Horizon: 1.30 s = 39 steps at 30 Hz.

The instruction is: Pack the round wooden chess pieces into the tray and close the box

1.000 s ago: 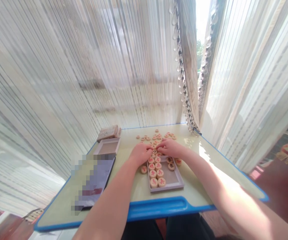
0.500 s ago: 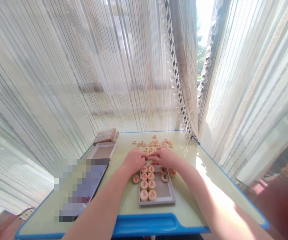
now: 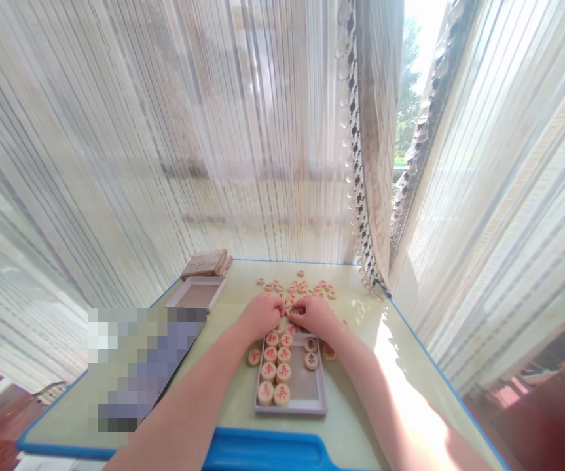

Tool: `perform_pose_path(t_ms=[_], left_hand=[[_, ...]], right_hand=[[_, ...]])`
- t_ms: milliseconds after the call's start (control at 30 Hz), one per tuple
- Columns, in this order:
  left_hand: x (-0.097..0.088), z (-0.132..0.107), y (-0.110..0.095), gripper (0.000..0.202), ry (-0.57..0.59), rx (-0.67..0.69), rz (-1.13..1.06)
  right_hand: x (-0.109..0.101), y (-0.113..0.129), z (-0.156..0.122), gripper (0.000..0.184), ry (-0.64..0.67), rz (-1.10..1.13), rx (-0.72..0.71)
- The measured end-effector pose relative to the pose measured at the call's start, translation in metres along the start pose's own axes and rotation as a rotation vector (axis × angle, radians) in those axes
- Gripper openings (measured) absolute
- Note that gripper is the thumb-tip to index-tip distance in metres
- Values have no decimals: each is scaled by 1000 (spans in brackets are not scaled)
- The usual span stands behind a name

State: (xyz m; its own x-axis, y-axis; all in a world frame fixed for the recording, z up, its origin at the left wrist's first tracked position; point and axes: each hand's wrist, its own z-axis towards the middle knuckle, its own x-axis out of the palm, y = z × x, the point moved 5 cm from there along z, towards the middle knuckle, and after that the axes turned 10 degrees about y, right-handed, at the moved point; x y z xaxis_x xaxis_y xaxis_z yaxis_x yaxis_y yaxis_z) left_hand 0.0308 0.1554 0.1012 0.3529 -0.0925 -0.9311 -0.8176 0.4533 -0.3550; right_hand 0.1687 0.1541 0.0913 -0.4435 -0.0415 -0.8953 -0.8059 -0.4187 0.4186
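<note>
Round wooden chess pieces with red and black characters lie on a pale green table [image 3: 400, 392]. Several sit in rows inside a shallow grey tray [image 3: 310, 407]. Others are scattered loose pieces [image 3: 302, 286] farther back. My left hand [image 3: 261, 315] and my right hand [image 3: 313, 315] meet just beyond the tray's far end, fingers curled and pinched together over a few pieces there. What each pinch holds is too small to make out. One piece [image 3: 254, 357] lies on the table left of the tray.
A second empty grey tray [image 3: 194, 294] and a wooden box [image 3: 204, 263] stand at the back left. A blurred-out flat device [image 3: 139, 366] lies at the left. Sheer curtains surround the table on all sides. The near edge has a blue rim [image 3: 262, 451].
The view has shifted, so the table and tray sit lower and more to the left. Both hands stay together at the tray's far end, fingers working over the pieces.
</note>
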Motion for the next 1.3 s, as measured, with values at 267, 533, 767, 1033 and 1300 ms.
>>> perform_pose_path(t_ms=[267, 533, 767, 1033, 1300], left_hand=[[-7, -4, -8, 27, -125, 11, -139], [-11, -13, -29, 25, -61, 154, -679], [-9, -20, -47, 20, -3, 312, -615], [-4, -16, -43, 28, -51, 294, -285], [-1, -17, -54, 32, -25, 320, -124]], right_hand=[[-21, -1, -10, 22, -182, -44, -3], [-44, 31, -55, 21, -380, -157, -179], [-29, 31, -87, 16, -471, -14, -57], [-18, 16, -83, 20, -298, 172, 131], [-15, 22, -92, 18, -158, 92, 138]])
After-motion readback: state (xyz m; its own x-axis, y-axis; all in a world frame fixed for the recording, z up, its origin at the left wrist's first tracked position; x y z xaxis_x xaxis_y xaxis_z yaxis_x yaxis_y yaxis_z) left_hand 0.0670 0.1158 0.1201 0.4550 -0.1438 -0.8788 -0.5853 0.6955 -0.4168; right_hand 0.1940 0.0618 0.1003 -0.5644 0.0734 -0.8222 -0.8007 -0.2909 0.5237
